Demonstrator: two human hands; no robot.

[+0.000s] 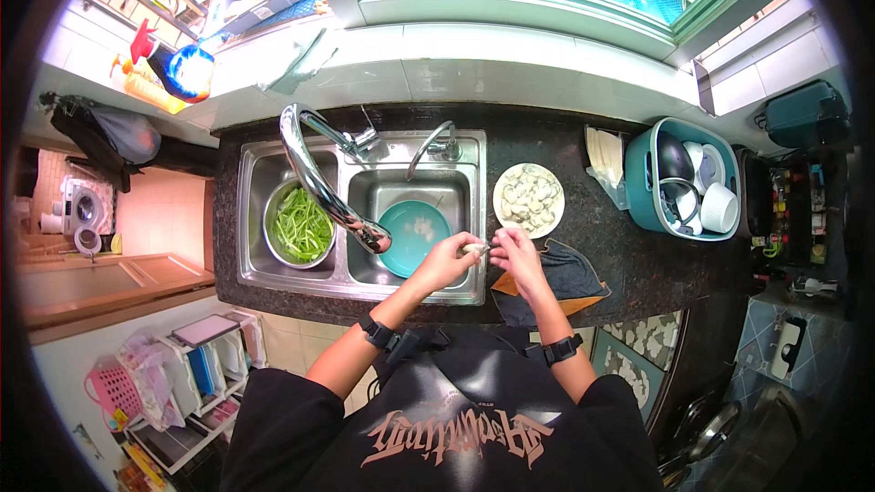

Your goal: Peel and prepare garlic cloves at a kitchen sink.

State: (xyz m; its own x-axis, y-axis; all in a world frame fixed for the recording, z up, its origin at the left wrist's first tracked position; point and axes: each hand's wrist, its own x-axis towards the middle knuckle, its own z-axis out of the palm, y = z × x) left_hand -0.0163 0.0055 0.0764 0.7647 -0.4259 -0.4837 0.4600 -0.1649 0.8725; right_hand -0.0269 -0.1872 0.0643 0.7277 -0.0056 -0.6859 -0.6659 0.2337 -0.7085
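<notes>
My left hand (pixel 448 263) grips a small pale piece of food (pixel 473 248), which may be shellfish or a dumpling, at the right rim of the sink. The fingers of my right hand (pixel 516 256) pinch at its dark tip; exactly what they hold is too small to tell. Just beyond that hand, a white plate (pixel 497 208) is heaped with similar pale, greyish pieces (pixel 530 198). In the right basin, a teal bowl (pixel 400 256) holds water and a few pale bits (pixel 420 227). A metal bowl of cut green vegetables (pixel 301 225) stands in the left basin.
A chrome faucet (pixel 301 150) arches over the double steel sink (pixel 478 184). Dark cloths (pixel 571 270) lie on the counter by my right forearm. At the right stand a plastic bag (pixel 607 157) and a teal dish basket (pixel 639 184). Bottles (pixel 181 72) stand on the left ledge.
</notes>
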